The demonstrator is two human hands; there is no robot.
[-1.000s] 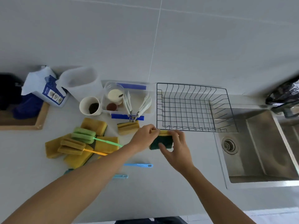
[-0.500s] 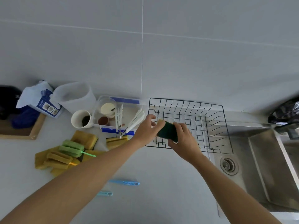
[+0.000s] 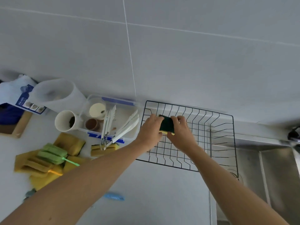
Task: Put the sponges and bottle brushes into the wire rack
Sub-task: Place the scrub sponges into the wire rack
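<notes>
Your left hand [image 3: 150, 129] and right hand [image 3: 180, 132] have moved up over the wire rack [image 3: 224, 127]. Your fingers are clamped on the green sponge [image 3: 167, 125] from both sides, and now it sits inside the rack, not at its front edge.

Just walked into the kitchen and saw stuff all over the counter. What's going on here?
A person is tidying cleaning gear into the wire rack beside the sink. Both the left hand and the right hand hold a green and yellow sponge over the rack's left part. A pile of yellow sponges and green brushes waits on the counter to the left.
</notes>
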